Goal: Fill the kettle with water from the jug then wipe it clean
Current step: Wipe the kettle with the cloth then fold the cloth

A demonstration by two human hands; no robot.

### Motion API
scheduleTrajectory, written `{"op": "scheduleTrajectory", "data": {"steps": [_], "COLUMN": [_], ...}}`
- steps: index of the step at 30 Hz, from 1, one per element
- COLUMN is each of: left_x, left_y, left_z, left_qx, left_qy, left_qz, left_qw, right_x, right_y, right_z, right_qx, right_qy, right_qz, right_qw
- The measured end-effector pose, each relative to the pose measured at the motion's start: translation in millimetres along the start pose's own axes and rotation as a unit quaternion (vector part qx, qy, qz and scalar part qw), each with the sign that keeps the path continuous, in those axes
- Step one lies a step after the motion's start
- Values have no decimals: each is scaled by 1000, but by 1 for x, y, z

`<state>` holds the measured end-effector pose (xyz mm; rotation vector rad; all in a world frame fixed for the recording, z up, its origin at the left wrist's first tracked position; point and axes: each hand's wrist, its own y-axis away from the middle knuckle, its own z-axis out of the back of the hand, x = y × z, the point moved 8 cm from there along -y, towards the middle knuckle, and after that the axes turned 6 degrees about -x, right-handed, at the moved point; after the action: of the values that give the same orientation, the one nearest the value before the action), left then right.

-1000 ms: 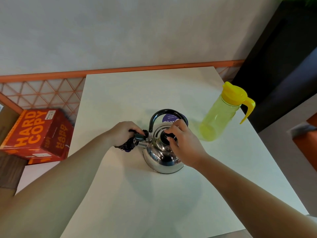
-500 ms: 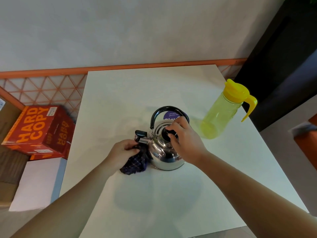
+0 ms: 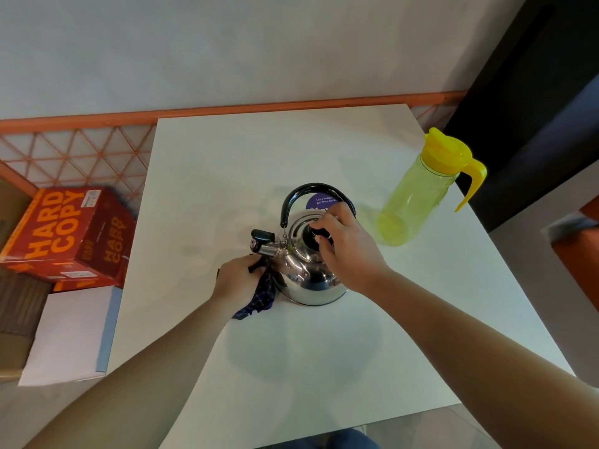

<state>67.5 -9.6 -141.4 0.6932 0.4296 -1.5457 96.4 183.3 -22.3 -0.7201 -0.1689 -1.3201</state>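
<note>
A shiny steel kettle (image 3: 311, 283) with a black arched handle and a black spout cap stands in the middle of the white table (image 3: 227, 176). My right hand (image 3: 346, 251) grips the black lid knob on top of it. My left hand (image 3: 238, 281) holds a dark blue checked cloth (image 3: 259, 299) pressed against the kettle's left side, just below the spout. A yellow-green see-through jug (image 3: 418, 196) with a yellow lid and handle stands upright at the table's right edge, apart from both hands.
A purple round sticker (image 3: 321, 202) lies on the table behind the kettle. Left of the table, on the floor, sit an orange "HARD COPY" box (image 3: 64, 234) and a white board (image 3: 68, 335). An orange lattice rail (image 3: 77, 150) runs along the wall.
My left hand with the cloth has moved from the spout down the kettle's left side. My right hand has stayed on the lid knob.
</note>
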Motion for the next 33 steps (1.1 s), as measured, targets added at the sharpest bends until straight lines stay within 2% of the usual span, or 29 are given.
{"op": "scheduleTrajectory", "data": {"steps": [3,9,19,26,33], "left_x": [3,0,4,8,-3], "left_y": [17,44,-4,23,71], "left_z": [-3,-24,-7,-16,-39], "left_qx": [1,26,-3,-3,-82], "left_qy": [6,-80,-121,-107,-58], "left_qz": [-2,-36,-22,-27,-10], "left_qw": [1000,996,992,994,995], "right_x": [1,1,0,2,2], "right_y": [0,0,0,-1,-2], "right_z": [0,1,1,1,2], "right_qx": [0,2,4,9,17], "right_qy": [-1,1,-3,3,8], "right_qz": [3,8,10,24,35], "right_qw": [1000,1000,1000,1000,999]}}
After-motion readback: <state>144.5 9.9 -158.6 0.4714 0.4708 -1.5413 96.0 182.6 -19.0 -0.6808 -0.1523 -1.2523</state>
